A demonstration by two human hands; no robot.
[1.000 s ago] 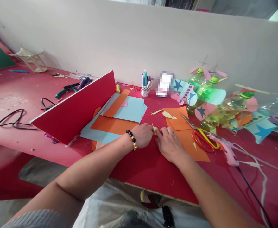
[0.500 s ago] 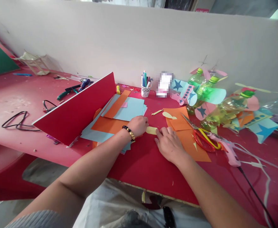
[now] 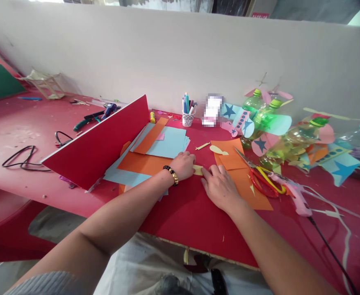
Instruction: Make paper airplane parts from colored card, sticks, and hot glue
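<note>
The person's left hand, fingers curled together, is at the left end of a small pale-yellow paper strip on the red tabletop. The right hand, fingers bent low, touches its right end; whether either hand pinches it cannot be told. Light-blue paper sheets lie beyond the left hand; metal scissors with red and yellow handles overlap orange paper sheets beside the right.

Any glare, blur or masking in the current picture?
Head view: pale glare on the red table at left; head view: pixelation over a phone-like object near the pen cup; head view: left hand and right hand easily made out, far-right bottle softer.
</note>
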